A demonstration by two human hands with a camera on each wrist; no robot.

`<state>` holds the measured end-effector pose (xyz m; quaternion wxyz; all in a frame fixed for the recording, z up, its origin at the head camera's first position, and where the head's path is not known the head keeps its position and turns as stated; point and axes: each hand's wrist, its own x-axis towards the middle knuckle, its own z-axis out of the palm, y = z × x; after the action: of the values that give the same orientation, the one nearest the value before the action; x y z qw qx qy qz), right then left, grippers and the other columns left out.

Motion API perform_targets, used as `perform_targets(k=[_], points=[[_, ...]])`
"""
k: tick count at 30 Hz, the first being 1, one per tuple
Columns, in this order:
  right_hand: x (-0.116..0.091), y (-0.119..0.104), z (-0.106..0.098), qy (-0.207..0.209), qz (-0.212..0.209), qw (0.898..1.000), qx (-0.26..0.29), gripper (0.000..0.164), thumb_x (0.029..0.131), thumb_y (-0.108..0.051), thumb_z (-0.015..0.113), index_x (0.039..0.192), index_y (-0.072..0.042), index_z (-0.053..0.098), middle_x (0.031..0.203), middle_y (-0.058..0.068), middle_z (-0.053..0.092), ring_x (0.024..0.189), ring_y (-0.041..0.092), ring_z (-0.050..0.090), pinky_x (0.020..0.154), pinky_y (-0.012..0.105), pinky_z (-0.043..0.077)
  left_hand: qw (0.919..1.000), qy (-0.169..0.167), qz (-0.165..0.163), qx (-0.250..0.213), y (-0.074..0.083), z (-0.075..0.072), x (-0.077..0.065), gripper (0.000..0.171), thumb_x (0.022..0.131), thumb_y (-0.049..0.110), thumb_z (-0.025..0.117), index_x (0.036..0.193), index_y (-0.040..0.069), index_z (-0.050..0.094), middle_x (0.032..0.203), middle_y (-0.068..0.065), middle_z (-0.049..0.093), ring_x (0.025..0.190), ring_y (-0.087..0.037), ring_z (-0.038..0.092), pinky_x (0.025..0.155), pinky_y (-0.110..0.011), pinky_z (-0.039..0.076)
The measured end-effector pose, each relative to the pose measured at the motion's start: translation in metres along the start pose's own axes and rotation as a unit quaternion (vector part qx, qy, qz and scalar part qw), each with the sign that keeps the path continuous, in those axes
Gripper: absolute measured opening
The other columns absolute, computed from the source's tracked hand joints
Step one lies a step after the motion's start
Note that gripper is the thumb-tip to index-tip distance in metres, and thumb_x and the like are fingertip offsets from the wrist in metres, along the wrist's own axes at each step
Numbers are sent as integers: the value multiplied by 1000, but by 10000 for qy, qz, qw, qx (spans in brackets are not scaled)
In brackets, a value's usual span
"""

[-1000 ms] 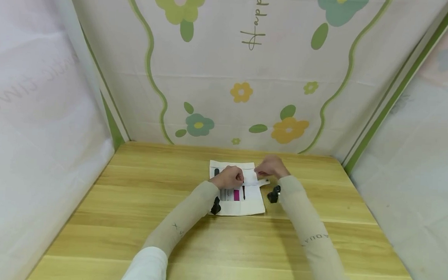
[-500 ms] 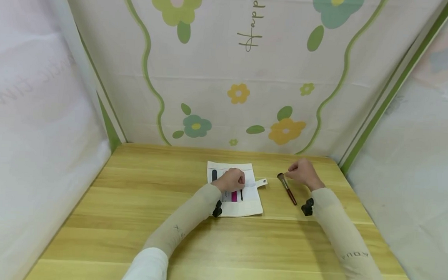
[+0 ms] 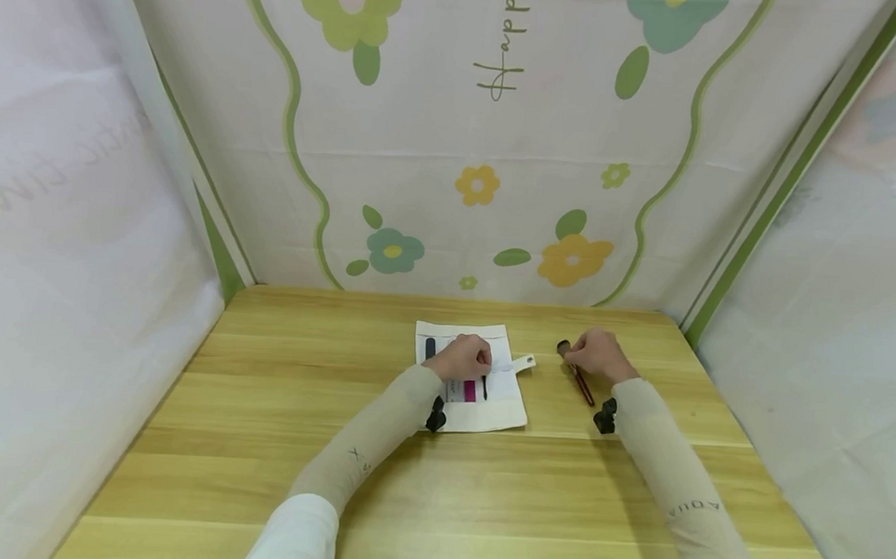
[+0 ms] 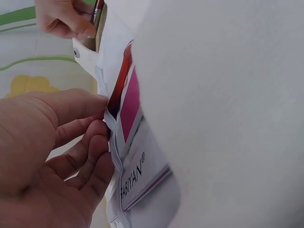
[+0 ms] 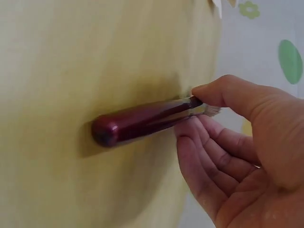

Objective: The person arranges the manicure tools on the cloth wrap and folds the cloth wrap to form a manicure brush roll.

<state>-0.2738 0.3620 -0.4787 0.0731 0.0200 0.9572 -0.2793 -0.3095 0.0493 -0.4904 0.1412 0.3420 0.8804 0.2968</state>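
**One makeup brush in the right hand, one white pouch under the left**

Two hands, both busy. Right hand [image 3: 597, 353]: thumb and fingertips pinch one makeup brush [image 5: 147, 121] near its ferrule. Left hand [image 3: 461, 357]: fingers curled, pinching the pocket edge of one white pouch [image 3: 487, 416].

Counts: one pouch, unfolded flat; one snap strap [image 3: 524, 364] off its right side; one slim red handle [image 4: 121, 78] in the pocket, just beside the left fingertips; one printed card [image 4: 129, 114], magenta block, lettering "FABIYAN"; one dark rounded item [image 3: 430, 347] at the left end, mostly behind the hand, can't tell what. Two black wrist cameras, one per arm. Seven printed flowers on the facing cloth [image 3: 417, 128].

Brush position: right of the pouch and strap, apart from both, well apart from the left hand. Sits at the right hand's inner side, slanted, bristles toward the cloth, dark red handle end toward the person. It's over the wooden table [image 3: 483, 498]; can't tell if it touches.
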Motion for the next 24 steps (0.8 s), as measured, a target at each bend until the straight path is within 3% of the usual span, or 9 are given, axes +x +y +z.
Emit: perform_targets(k=[5,11,15,20,24], points=[[9,-13,-9,225,-145,9996,58,30,97,-23,70,72,-7,69,57,-3,55,52,12,40,59,32,40,10000,2,44,-89,-1,-2,0,13,101,6,65,90,7,72,83,1,64,75,-10,54,78,-25,46],[23,-48,-13,385,-272,9975,522,39,92,-20,70,58,-15,52,50,-7,37,51,12,28,58,32,35,9998,-78,146,-105,0,-4,-2,14,102,4,62,92,3,72,83,0,62,76,-11,52,78,-25,45],[34,-74,-2,589,-315,9950,743,40,91,-22,73,57,-16,53,51,-7,39,52,12,30,59,32,37,9996,-122,258,-31,-1,-5,-2,16,104,4,60,93,2,71,81,1,59,75,-11,50,77,-25,43],[46,-98,25,1249,-221,9836,1282,20,92,-22,78,82,-5,78,72,6,73,63,14,59,64,30,49,9991,-169,380,-79,-1,-6,-2,18,105,3,58,90,2,67,78,1,54,72,-10,47,74,-24,41],[55,-111,48,1692,-120,9692,1786,22,94,-22,79,103,-2,81,101,17,80,87,23,73,73,30,56,9990,-175,383,-124,-1,-7,-4,19,105,3,56,89,2,65,76,1,52,70,-10,45,73,-24,39]])
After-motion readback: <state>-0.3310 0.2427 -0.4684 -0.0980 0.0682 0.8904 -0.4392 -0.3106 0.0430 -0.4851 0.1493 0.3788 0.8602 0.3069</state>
